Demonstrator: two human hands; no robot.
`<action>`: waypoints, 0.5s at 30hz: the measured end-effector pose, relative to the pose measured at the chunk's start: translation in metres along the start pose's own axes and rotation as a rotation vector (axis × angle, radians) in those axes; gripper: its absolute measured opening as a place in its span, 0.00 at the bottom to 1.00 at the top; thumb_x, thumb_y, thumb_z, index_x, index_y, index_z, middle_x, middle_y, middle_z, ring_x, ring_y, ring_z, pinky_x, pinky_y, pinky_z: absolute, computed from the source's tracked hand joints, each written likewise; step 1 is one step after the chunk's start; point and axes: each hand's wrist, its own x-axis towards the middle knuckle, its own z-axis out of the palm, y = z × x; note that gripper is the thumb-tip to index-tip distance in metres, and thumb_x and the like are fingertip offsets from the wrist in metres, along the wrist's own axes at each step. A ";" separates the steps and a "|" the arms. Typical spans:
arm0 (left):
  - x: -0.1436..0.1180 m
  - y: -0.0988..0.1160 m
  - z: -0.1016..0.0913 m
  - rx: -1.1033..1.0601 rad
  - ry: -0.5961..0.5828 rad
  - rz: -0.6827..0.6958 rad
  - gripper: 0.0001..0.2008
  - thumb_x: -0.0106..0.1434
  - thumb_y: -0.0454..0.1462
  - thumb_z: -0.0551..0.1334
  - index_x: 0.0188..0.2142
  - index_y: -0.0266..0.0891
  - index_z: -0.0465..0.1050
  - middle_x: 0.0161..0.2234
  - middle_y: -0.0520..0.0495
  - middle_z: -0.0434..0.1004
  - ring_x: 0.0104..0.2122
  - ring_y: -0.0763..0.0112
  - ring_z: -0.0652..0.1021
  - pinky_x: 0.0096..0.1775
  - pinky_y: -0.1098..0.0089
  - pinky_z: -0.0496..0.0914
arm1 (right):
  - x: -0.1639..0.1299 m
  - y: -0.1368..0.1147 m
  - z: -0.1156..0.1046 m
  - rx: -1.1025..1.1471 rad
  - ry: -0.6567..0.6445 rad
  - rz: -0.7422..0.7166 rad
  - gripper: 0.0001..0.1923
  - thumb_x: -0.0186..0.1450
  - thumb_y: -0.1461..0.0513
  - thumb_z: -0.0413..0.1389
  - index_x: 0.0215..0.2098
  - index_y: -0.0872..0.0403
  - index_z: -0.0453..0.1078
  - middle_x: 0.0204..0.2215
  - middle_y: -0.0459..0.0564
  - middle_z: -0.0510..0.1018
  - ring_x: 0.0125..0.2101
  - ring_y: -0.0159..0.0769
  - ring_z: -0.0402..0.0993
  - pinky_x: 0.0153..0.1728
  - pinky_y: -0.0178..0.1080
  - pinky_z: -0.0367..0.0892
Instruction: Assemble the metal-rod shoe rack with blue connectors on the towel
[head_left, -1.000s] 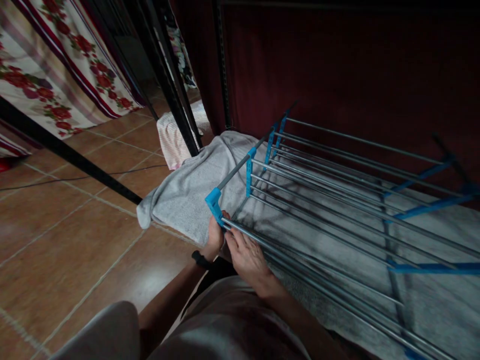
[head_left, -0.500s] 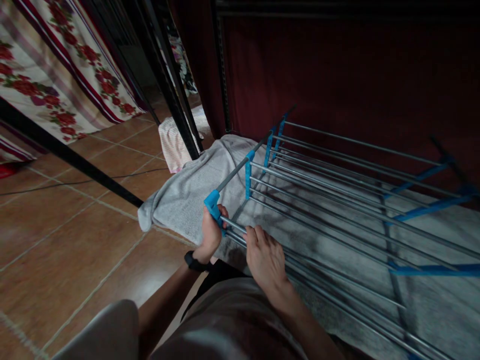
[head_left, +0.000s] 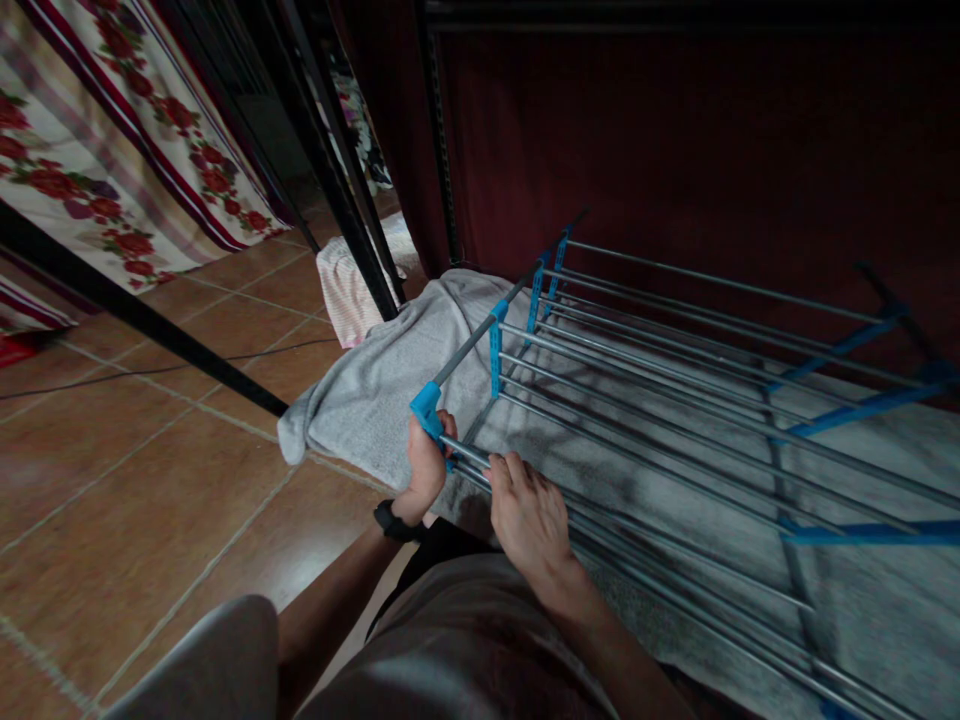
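Note:
A drying rack [head_left: 645,352] with grey metal rods and blue plastic joints lies across a grey blanket [head_left: 375,385]. My left hand [head_left: 426,458], with a black band on its wrist, is closed around the blue corner joint [head_left: 426,402] at the rack's near left end. Just to the right, my right hand [head_left: 529,510] is wrapped over the rod that runs out of that joint. Its fingertips curl over the rod, and the undersides of the fingers are hidden.
Black metal posts [head_left: 375,250] stand behind the blanket, and a slanting black bar [head_left: 187,345] crosses the left. A dark red panel [head_left: 675,150] borders the back. A floral curtain [head_left: 127,190] hangs at left over brown floor tiles [head_left: 150,470], where a thin cable [head_left: 150,370] lies.
Almost nothing differs. Both hands keep their places on the rack, and the view has shifted very slightly.

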 end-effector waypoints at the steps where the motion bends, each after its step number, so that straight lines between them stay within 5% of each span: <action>1: 0.000 0.001 0.000 -0.001 -0.001 -0.007 0.29 0.70 0.48 0.38 0.16 0.42 0.57 0.13 0.49 0.56 0.17 0.71 0.60 0.22 0.70 0.57 | 0.000 0.000 0.000 -0.001 0.001 -0.005 0.11 0.74 0.64 0.45 0.47 0.53 0.69 0.38 0.48 0.77 0.34 0.33 0.76 0.32 0.38 0.65; 15: -0.002 0.001 0.004 0.004 0.013 -0.010 0.32 0.71 0.47 0.35 0.16 0.41 0.57 0.12 0.49 0.56 0.16 0.73 0.60 0.21 0.70 0.57 | -0.006 0.004 0.005 -0.013 0.004 -0.033 0.14 0.74 0.63 0.45 0.54 0.54 0.68 0.41 0.50 0.77 0.36 0.34 0.75 0.34 0.39 0.66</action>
